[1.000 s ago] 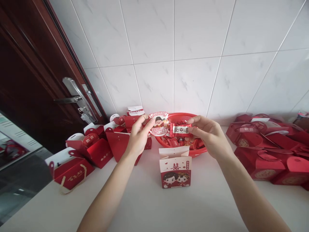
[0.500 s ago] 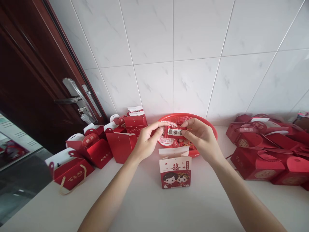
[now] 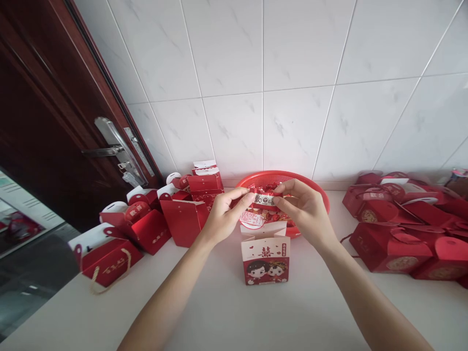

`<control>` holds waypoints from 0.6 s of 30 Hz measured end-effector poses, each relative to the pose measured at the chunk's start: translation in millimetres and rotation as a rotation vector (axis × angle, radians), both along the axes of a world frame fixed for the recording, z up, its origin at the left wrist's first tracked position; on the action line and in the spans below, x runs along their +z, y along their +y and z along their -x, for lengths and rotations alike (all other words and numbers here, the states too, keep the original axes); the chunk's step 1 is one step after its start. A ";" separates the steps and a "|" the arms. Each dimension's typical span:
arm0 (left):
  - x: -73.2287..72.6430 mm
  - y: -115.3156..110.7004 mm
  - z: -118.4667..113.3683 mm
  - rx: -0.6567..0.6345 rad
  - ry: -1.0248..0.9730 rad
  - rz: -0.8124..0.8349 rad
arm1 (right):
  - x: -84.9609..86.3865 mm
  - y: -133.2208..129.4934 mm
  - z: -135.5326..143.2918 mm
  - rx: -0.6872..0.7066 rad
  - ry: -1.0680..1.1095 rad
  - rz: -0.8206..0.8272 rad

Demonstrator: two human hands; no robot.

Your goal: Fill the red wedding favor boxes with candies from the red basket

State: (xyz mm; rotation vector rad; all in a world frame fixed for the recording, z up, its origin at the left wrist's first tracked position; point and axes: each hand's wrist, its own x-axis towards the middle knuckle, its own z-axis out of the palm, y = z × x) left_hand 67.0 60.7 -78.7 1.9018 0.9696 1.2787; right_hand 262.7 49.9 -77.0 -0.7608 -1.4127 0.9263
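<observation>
Between my two hands is a wrapped candy, red with a white band and black characters [image 3: 263, 200]. My left hand [image 3: 225, 212] pinches its left end between thumb and fingers. The other end is pinched by my right hand [image 3: 310, 210]. Right behind and below the candy is a red plastic basket [image 3: 321, 191] holding several wrapped sweets, among them a white-and-red packet [image 3: 252, 220]. In front of the basket stands an upright small carton [image 3: 266, 263] with two cartoon figures, its top flaps raised. What lies inside the carton is hidden.
Several red gift boxes [image 3: 151, 231] with tops open stand on the left of the white table [image 3: 219, 312]. More red boxes [image 3: 389, 248] crowd the right side. A tiled wall [image 3: 234, 131] rises behind; a dark door with a metal handle [image 3: 117, 150] is at the left.
My left thumb has slid slightly right over the candy's left end. A white-and-red wrapper seen above the candy no longer shows there. The carton and boxes have stayed put.
</observation>
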 end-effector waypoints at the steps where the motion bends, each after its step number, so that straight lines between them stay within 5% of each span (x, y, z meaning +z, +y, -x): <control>1: 0.4 -0.3 -0.3 0.001 0.009 -0.013 | 0.3 -0.2 -0.7 0.007 -0.001 0.008; 18: 6.7 -3.2 1.1 -0.035 0.045 -0.111 | -7.3 12.3 -14.6 0.338 0.136 0.188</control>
